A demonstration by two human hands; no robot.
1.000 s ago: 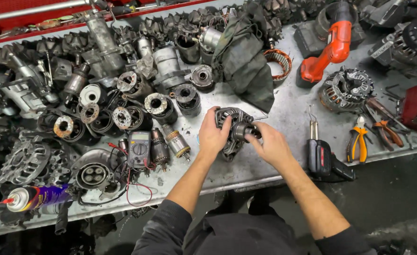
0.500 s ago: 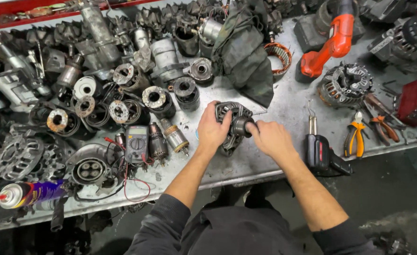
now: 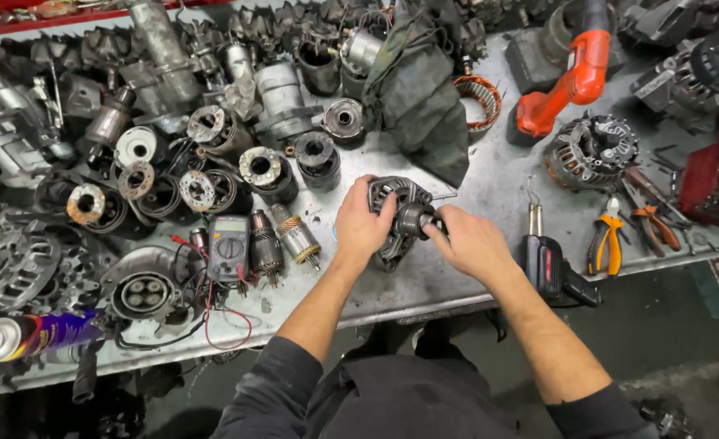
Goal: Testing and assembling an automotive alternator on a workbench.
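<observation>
Both hands stay clamped on the alternator (image 3: pixel 394 213) at the counter's (image 3: pixel 490 195) front edge, left hand (image 3: pixel 363 224) gripping the housing while the right hand (image 3: pixel 467 241) has shifted its grip onto the pulley (image 3: pixel 413 218), beside the cordless screwdriver (image 3: pixel 545 260) and multimeter (image 3: pixel 228 247).

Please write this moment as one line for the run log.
left hand: grips alternator housing | right hand: fingers on alternator pulley | place: metal workbench | nearby: multimeter, pliers
</observation>
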